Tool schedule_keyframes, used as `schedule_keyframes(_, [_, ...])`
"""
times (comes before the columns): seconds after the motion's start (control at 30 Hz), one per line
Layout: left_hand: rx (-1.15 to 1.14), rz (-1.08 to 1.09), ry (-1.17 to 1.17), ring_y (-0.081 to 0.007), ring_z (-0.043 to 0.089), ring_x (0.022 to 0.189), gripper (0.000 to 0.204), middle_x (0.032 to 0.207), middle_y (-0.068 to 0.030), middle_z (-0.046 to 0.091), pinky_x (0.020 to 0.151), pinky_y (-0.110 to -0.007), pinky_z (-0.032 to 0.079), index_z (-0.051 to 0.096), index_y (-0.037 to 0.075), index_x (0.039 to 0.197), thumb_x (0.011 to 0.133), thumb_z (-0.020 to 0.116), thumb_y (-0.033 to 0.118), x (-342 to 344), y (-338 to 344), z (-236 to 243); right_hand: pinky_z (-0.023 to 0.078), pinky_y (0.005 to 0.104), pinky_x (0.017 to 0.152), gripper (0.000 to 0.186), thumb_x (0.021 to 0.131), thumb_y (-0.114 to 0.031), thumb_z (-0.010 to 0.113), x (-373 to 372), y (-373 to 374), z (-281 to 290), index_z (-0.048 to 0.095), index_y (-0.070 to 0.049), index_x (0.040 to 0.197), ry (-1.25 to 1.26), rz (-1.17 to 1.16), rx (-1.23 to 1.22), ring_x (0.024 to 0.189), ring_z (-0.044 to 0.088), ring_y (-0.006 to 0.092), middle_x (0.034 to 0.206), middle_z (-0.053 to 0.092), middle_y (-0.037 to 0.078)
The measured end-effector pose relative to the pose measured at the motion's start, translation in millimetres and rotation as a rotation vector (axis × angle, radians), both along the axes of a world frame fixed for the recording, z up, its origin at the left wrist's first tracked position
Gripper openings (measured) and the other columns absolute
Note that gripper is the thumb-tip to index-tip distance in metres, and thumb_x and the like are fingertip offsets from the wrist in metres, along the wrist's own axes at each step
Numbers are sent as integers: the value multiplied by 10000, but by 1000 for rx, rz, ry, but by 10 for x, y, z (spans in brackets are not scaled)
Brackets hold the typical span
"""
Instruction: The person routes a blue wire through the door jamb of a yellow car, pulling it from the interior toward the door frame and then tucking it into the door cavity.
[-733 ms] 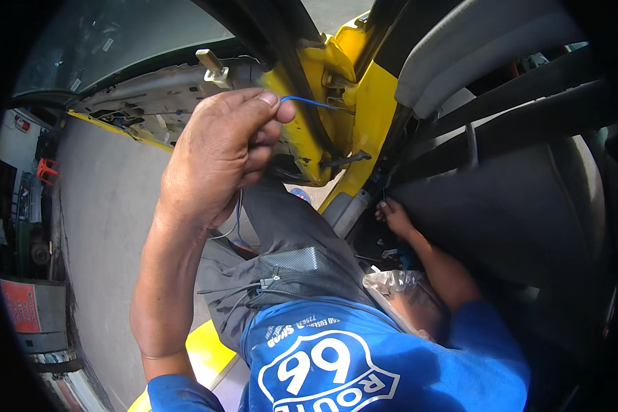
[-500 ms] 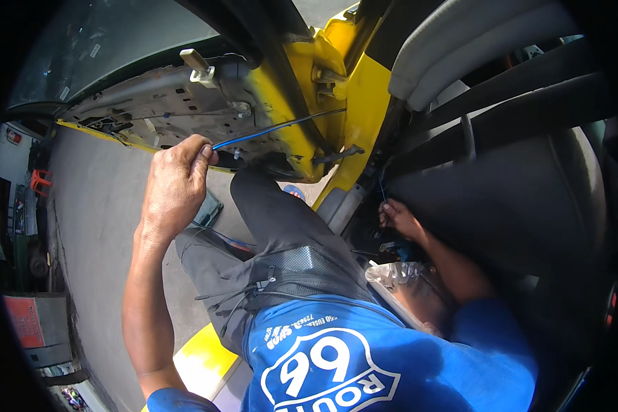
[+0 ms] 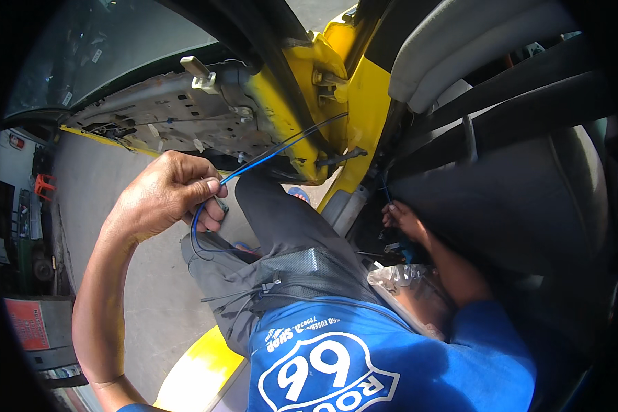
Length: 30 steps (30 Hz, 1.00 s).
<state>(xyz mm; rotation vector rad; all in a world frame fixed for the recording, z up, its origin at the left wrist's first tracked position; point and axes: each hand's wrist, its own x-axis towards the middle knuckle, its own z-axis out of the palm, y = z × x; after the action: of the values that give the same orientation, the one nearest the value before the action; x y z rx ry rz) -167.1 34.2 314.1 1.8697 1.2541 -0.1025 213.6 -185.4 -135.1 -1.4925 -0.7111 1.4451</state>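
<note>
Change noted: the left hand (image 3: 168,196) sits at nine o'clock, its wrist turned so that thumb and curled fingers show more than a half second ago; a loop of wire now shows below it.

Meaning, by judgement: a good length is drawn out, with slack on the near side of the grip.

Blue wire (image 3: 264,161), one: paired with a dark wire (image 3: 323,125), running from the left fingers toward one o'clock, up to the yellow pillar (image 3: 371,89); slack hanging at half past eight, over the dark trousers (image 3: 281,213).

Left arm: rising from between seven and eight o'clock, elbow bent outward; thumb and index pinched on the wire, other fingers loosely curled.

Right arm: reaching in from four o'clock, in shade. Right hand (image 3: 402,220), just past three o'clock: fingers apparently closed on a thin blue strand (image 3: 386,193) that runs up toward twelve; whether it joins the blue wire, cannot tell.

Door (image 3: 165,96), one: inner metal bare, at ten o'clock, beyond the left hand.

Seat (image 3: 508,206), dark: at three o'clock, beside the right hand.
</note>
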Motion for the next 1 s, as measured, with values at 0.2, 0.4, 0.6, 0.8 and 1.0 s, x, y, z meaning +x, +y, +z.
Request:
schedule_keyframes(0.2, [-392, 2, -249, -176, 763, 771, 406, 818, -78, 752, 748, -313, 654, 692, -12, 1219, 925, 810, 242, 157, -96, -688, 543, 299, 811, 314, 1142, -318, 436, -22, 37, 23, 592, -47, 1158, -55, 56, 23, 832, 649, 141, 926, 662, 61])
schedule_keyframes(0.4, [-185, -35, -449, -163, 678, 537, 537, 693, -103, 678, 618, -294, 588, 644, -17, 1171, 1116, 464, 486, 878, -116, -1090, 538, 291, 750, 312, 1145, -266, 418, -53, -10, 70, 596, -11, 1119, -61, 32, -8, 752, 648, 147, 866, 668, 78])
schedule_keyframes(0.6, [206, -119, -283, -176, 753, 708, 548, 842, -165, 744, 610, -311, 595, 673, -59, 1005, 1124, 458, 432, 647, -33, -960, 545, 308, 770, 329, 1146, -268, 416, -48, -33, 64, 595, 6, 1114, -57, 32, 54, 790, 651, 160, 890, 663, 95])
schedule_keyframes(0.8, [174, 4, -280, -183, 768, 731, 571, 914, -149, 768, 602, -317, 613, 698, -62, 980, 1129, 437, 424, 751, 82, -723, 547, 308, 770, 335, 1144, -255, 424, -23, 7, -69, 609, 19, 1087, -160, 22, 91, 790, 648, 155, 875, 664, 94])
schedule_keyframes(1.0, [303, -109, -60, -216, 753, 674, 533, 875, -150, 770, 697, -393, 581, 686, -40, 1018, 1126, 451, 427, 670, 81, -771, 545, 306, 776, 322, 1140, -220, 418, 6, 47, -98, 613, 33, 1102, -160, 45, 22, 777, 641, 151, 861, 663, 96])
